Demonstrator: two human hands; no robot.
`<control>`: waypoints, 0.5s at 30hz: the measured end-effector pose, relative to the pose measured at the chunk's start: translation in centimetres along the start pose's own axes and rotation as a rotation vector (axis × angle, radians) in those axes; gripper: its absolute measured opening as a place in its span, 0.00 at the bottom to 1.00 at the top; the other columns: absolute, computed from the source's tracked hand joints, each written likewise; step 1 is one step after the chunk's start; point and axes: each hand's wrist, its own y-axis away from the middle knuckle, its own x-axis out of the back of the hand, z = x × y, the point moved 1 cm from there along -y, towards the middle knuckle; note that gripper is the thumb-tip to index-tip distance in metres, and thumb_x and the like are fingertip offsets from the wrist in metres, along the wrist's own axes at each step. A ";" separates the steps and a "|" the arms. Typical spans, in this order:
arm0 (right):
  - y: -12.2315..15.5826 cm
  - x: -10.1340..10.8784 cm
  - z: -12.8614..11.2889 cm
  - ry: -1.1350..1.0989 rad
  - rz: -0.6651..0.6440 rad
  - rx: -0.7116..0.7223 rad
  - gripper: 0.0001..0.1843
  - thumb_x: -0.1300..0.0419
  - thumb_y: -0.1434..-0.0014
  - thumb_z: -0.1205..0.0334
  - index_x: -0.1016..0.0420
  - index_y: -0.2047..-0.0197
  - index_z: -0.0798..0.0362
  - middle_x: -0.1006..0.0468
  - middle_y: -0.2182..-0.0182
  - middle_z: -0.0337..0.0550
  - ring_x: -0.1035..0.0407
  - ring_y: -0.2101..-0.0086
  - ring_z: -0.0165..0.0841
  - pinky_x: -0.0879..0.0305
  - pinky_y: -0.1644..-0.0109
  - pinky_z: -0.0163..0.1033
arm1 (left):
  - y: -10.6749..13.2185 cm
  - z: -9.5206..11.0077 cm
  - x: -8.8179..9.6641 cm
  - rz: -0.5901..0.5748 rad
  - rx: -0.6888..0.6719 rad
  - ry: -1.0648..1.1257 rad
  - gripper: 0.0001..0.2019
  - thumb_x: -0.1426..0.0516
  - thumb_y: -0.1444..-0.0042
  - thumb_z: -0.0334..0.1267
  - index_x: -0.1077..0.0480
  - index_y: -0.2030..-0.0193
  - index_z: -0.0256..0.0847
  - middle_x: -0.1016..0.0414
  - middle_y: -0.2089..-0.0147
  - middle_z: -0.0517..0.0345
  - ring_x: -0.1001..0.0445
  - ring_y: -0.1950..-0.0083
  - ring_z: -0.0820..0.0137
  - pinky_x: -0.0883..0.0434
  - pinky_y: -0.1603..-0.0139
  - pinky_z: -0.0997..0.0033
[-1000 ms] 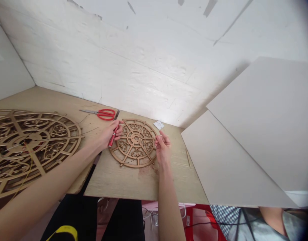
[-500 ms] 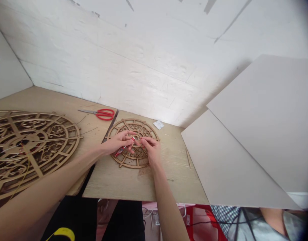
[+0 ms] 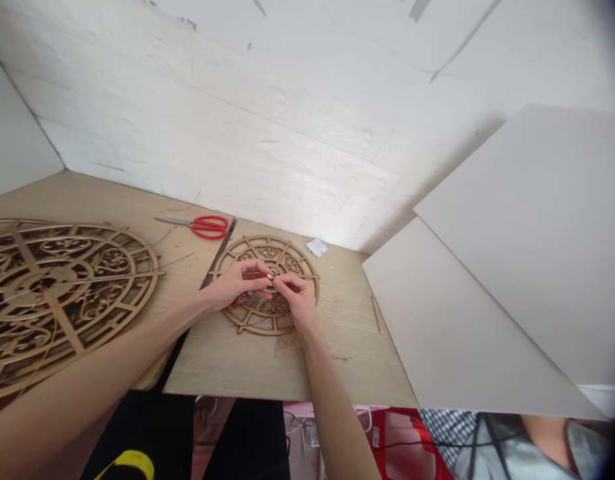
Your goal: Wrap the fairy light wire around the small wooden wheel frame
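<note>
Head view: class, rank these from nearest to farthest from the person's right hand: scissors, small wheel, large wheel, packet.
1. Small wheel: under the right hand.
2. Packet: beyond the hand, slightly right.
3. Scissors: beyond, to the left.
4. Large wheel: far left.

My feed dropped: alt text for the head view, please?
Left hand holding a red pen-like tool, right hand fingers near its end, over a round openwork panel. Red-handled scissors and a larger openwork panel lie to the left.
</note>
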 end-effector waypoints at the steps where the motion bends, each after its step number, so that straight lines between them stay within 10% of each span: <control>1: 0.0 0.0 0.1 -0.007 -0.006 -0.008 0.05 0.31 0.50 0.57 0.17 0.71 0.48 0.20 0.72 0.39 0.29 0.67 0.34 0.33 0.58 0.40 | 0.0 0.1 0.0 -0.011 -0.004 -0.003 0.13 0.30 0.55 0.37 0.27 0.65 0.36 0.25 0.67 0.57 0.24 0.65 0.69 0.19 0.62 0.63; 15: -0.1 0.3 -0.1 0.031 -0.042 0.060 0.03 0.32 0.49 0.59 0.17 0.71 0.47 0.20 0.71 0.39 0.29 0.66 0.34 0.34 0.58 0.41 | 0.1 0.4 -0.1 -0.121 0.013 -0.024 0.13 0.33 0.52 0.38 0.23 0.59 0.38 0.28 0.68 0.57 0.26 0.66 0.70 0.19 0.66 0.63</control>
